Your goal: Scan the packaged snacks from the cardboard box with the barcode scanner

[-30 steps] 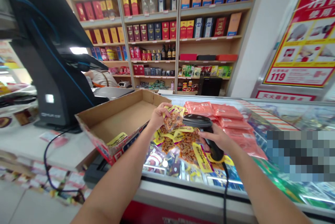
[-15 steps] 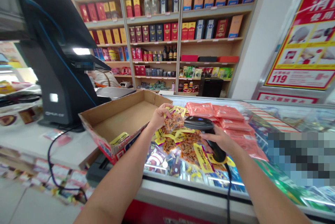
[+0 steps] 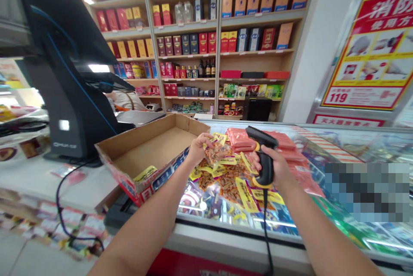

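1 scanner (image 3: 266, 166), handle near upright, grasped by right hand (image 3: 280, 165); 1 packet (image 3: 214, 154), left of scanner and apart, pinched by left hand (image 3: 198, 149); 1 carton (image 3: 146, 147), farther left of scanner; pink packs (image 3: 238, 139), behind scanner

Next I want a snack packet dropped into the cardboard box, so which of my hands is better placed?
Probably your left hand: it holds a snack packet near the cardboard box, while your right hand grips the scanner and is farther from the box.
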Available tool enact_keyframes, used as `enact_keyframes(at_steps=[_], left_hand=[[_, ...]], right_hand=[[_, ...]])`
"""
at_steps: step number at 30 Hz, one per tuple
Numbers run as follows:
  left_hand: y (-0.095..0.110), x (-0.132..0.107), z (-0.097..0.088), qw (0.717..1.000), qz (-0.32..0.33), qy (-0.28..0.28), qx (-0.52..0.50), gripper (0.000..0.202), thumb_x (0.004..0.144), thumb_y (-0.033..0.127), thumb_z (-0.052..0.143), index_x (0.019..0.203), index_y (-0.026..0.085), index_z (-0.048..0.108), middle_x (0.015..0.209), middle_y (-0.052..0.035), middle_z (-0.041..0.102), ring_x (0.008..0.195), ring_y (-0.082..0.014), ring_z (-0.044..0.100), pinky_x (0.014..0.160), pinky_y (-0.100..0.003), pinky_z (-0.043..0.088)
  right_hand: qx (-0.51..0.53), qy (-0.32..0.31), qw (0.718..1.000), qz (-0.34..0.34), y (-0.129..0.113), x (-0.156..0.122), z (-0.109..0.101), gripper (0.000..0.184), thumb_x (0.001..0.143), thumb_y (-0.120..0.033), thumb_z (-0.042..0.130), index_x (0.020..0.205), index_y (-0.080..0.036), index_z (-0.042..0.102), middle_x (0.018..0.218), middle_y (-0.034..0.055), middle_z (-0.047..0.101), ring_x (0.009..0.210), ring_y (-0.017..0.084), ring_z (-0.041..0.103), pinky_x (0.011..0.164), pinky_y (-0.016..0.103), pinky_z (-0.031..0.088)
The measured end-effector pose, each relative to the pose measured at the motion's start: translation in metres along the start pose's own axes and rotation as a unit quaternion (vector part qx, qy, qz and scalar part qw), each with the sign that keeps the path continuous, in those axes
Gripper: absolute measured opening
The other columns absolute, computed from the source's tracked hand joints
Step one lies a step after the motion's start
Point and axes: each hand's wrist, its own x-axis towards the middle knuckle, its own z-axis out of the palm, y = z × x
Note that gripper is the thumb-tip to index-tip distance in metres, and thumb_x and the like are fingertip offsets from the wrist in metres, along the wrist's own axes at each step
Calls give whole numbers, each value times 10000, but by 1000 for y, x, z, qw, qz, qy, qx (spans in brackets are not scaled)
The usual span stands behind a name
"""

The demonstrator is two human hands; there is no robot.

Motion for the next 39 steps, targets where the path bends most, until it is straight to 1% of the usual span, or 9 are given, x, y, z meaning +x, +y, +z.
enact_keyframes(at_steps=[9, 13, 18, 23, 25, 27, 29, 31, 39], left_hand=[[16, 6, 73, 977, 90, -132, 143, 344, 586, -54, 451, 672, 168, 698, 949, -71, 606, 967, -201, 584, 900, -343, 451], [19, 16, 80, 943, 77, -204, 253, 402, 564, -37, 529, 812, 188, 751, 1189, -114, 600, 1034, -246, 600, 923, -347, 455], [41, 37, 20, 927, 20, -271, 259, 364, 568, 19, 626, 810, 249, 769, 1085, -69, 707, 904, -217, 665, 834, -267, 502], [66, 57, -102, 954, -197, -109, 200, 152, 635, 34, 669, 545, 154, 642, 483, 6, 586, 497, -111, 552, 606, -186, 488], [71, 47, -145, 896, -328, -139, 265, 163, 542, 25, 725, 527, 131, 603, 418, 27, 537, 431, -75, 477, 508, -148, 433], [73, 27, -173, 783, -454, -189, 381, 238, 433, 91, 796, 581, 130, 613, 428, 5, 562, 427, -123, 508, 440, -189, 420], [70, 4, -184, 680, -531, -242, 443, 321, 367, 160, 821, 607, 142, 609, 487, -54, 615, 457, -211, 567, 412, -272, 441], [64, -16, -184, 635, -553, -269, 467, 315, 356, 190, 805, 555, 154, 564, 493, -91, 616, 459, -257, 577, 407, -334, 451], [49, -19, -176, 656, -476, -285, 512, 283, 332, 134, 743, 383, 177, 468, 342, -62, 468, 407, -252, 518, 411, -363, 440]], right_hand=[[73, 16, 995, -69, -9, 3, -14, 276, 711, -475, 674, 755, -240, 537, 578, -53, 457, 413, 102, 400, 400, 250, 412], [99, 12, 994, -51, -7, 4, -14, 289, 667, -454, 712, 722, -236, 529, 561, -53, 484, 417, 103, 410, 397, 245, 403], [90, 0, 995, -37, -2, 7, -10, 313, 682, -492, 683, 669, -234, 506, 499, -47, 461, 410, 116, 416, 391, 244, 381], [69, -45, 996, -15, 1, 9, -10, 371, 698, -556, 660, 641, -232, 491, 472, -41, 443, 416, 123, 437, 396, 241, 383], [83, -55, 995, -2, 3, 9, -11, 357, 699, -549, 663, 651, -231, 506, 472, -40, 447, 414, 122, 427, 396, 241, 387], [95, -56, 994, 3, 4, 10, -11, 333, 696, -529, 675, 675, -232, 526, 487, -42, 457, 417, 118, 422, 393, 236, 394], [96, -54, 994, -4, 5, 10, -11, 319, 694, -516, 685, 698, -232, 539, 504, -46, 462, 424, 114, 427, 389, 228, 399], [93, -53, 994, -8, 5, 10, -11, 323, 692, -513, 692, 703, -228, 540, 517, -47, 461, 429, 110, 434, 387, 222, 405], [124, -43, 991, 13, 9, 11, -14, 274, 696, -453, 711, 775, -226, 579, 551, -45, 503, 437, 109, 454, 379, 220, 423]])
